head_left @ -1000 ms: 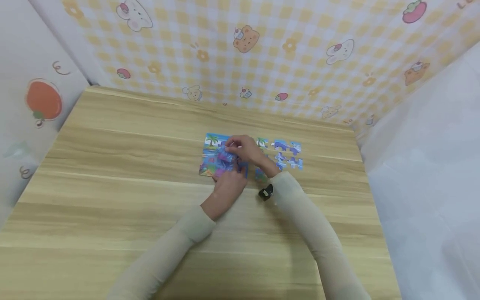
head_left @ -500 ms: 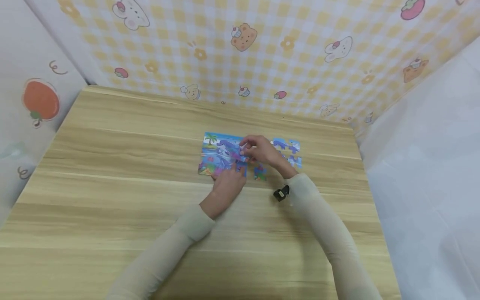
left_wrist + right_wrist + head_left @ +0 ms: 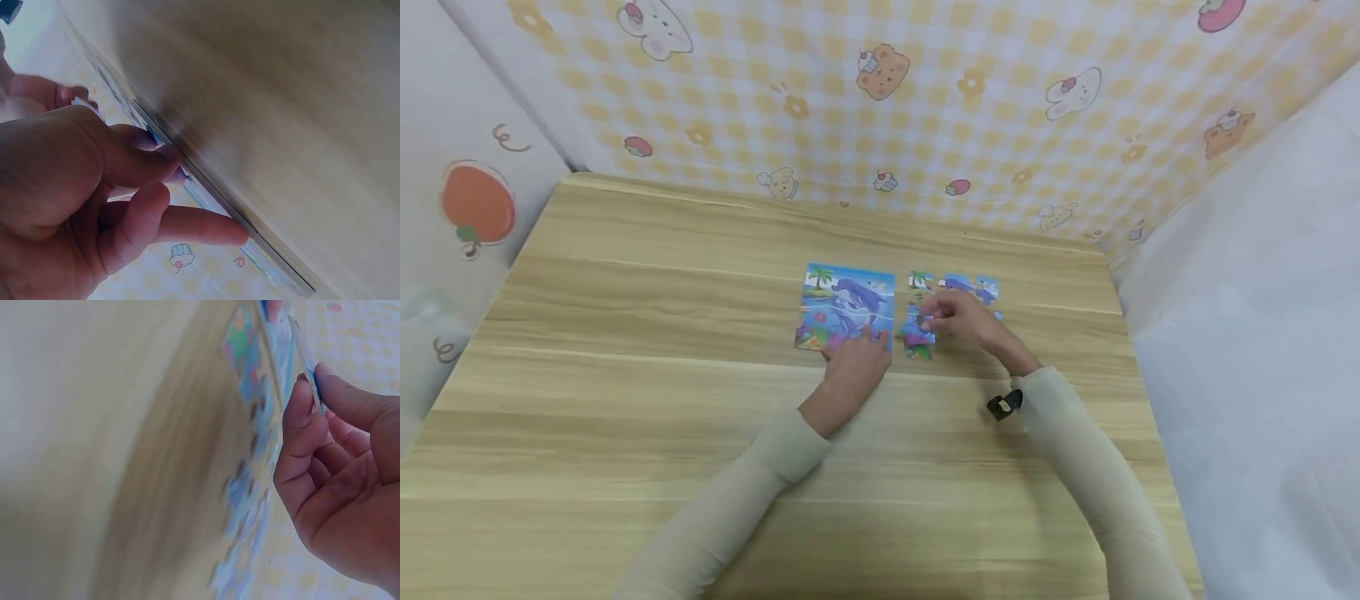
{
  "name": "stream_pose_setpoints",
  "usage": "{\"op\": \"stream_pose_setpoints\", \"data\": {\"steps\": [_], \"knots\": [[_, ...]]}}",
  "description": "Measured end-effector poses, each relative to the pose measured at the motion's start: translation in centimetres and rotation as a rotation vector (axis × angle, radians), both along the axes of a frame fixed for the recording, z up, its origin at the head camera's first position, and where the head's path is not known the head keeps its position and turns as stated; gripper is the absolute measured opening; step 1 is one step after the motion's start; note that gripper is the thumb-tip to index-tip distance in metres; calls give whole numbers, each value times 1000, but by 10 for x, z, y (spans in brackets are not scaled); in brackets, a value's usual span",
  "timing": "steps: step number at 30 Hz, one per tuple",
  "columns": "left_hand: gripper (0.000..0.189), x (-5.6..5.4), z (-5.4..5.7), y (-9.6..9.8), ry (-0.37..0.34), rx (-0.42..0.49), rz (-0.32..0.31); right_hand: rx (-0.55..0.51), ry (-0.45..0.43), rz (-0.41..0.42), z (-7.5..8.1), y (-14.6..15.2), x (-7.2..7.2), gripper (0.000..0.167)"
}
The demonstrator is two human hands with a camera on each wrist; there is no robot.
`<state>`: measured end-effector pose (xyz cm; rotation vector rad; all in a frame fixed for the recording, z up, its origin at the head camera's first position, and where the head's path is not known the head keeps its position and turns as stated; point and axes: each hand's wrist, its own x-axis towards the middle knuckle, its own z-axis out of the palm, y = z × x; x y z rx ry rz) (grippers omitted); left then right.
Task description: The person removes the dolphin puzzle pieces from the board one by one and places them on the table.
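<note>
A square dolphin picture board (image 3: 850,296) lies flat on the table, with a palm tree at its upper left. My left hand (image 3: 856,367) rests at its lower right part, one finger (image 3: 206,226) stretched along the near edge in the left wrist view. Between thumb and index finger, my right hand (image 3: 966,321) pinches a jigsaw puzzle piece (image 3: 306,365), tilted up in the right wrist view. This hand is over the loose pieces right of the board. A palm-tree piece (image 3: 919,279) and a dolphin piece (image 3: 957,283) show beyond it; other pieces are partly hidden beneath.
The wooden table (image 3: 685,292) reaches back to a yellow checked cloth wall (image 3: 820,150) with cartoon animals. White sheets, such as the right one (image 3: 1255,333), border both sides. A small black device (image 3: 1003,406) sits at the right wrist.
My right hand has moved right, off the board to the loose pieces, carrying a puzzle piece. The dolphin picture is now more fully visible. My left hand stays in place on the board.
</note>
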<state>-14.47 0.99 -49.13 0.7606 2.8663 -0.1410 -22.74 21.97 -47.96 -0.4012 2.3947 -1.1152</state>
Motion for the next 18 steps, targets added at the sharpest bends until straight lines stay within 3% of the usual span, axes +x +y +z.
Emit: {"op": "stream_pose_setpoints", "data": {"steps": [6,11,18], "knots": [[29,-1,1,0,-29,-11,-8,4,-73,-111,-5,28,13,16],[31,0,1,1,-10,-24,-7,30,-127,-211,-9,44,20,21],[39,0,1,1,-1,-16,8,143,-29,-218,-12,51,26,16]]}}
